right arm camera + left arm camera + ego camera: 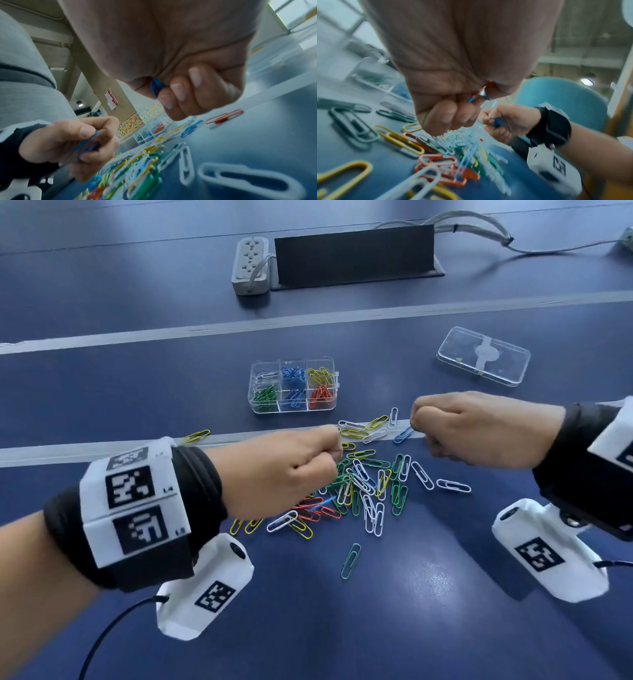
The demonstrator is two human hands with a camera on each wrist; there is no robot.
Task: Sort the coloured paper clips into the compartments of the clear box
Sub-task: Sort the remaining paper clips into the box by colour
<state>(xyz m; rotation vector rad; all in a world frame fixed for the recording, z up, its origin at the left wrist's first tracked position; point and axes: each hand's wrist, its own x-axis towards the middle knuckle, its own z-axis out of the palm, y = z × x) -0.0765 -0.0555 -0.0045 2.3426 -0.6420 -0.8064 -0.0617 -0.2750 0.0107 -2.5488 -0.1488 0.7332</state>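
A loose pile of coloured paper clips [363, 484] lies on the dark blue table. Behind it stands the clear box [250, 392], whose compartments hold white, blue, yellow, green and red clips. My left hand [308, 467] hovers as a fist over the pile's left side. Its fingers grip several blue clips [87, 144], which also peek out under the left hand [447, 102]. My right hand [445, 429] is a fist above the pile's far right, and its curled fingers [178, 92] hold blue clips [156, 86]. A single blue clip [403, 434] lies just left of it.
The box's clear lid [483, 356] lies at the right rear. A power strip [250, 265], a black stand [352, 254] and cables [479, 224] sit at the back. Grey tape lines [239, 325] cross the table. Stray green [351, 559] and yellow [195, 436] clips lie apart.
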